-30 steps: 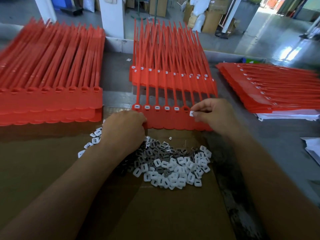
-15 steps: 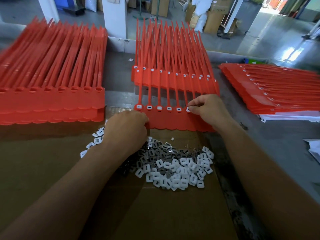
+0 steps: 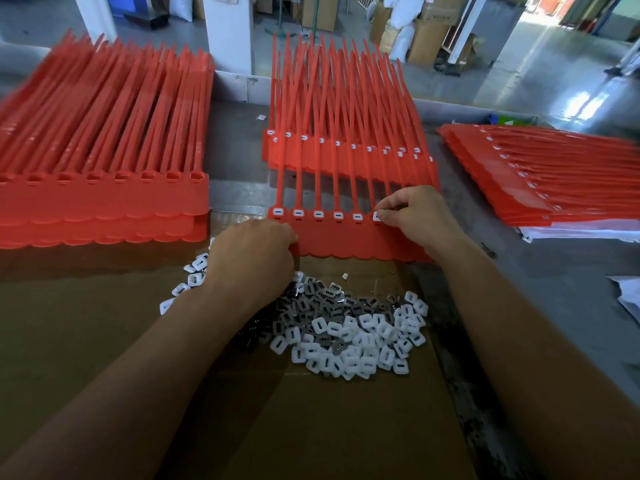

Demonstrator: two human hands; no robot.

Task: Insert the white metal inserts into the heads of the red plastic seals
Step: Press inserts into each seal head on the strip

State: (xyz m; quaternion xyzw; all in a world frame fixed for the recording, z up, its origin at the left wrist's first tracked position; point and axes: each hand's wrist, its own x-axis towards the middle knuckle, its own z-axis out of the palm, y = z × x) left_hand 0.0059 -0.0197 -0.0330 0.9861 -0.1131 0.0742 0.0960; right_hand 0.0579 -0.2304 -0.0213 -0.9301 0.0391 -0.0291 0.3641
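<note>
A joined strip of red plastic seals (image 3: 346, 237) lies in front of me, its heads in a row with white inserts (image 3: 318, 214) seated in several of them. My right hand (image 3: 415, 213) pinches a white insert (image 3: 376, 216) on the sixth head from the left. My left hand (image 3: 252, 251) grips the strip's lower left edge. A pile of loose white and grey inserts (image 3: 349, 327) lies on the brown cardboard (image 3: 311, 427) just below my hands.
A stack of red seals with open heads (image 3: 104, 199) fills the left. A stack with inserts fitted (image 3: 346, 150) lies behind the strip, another stack (image 3: 554, 181) at the right on white paper. Grey table edge runs along the right.
My right hand carried the insert up and left onto the sixth head and now holds it there. My left hand stayed at the strip's edge.
</note>
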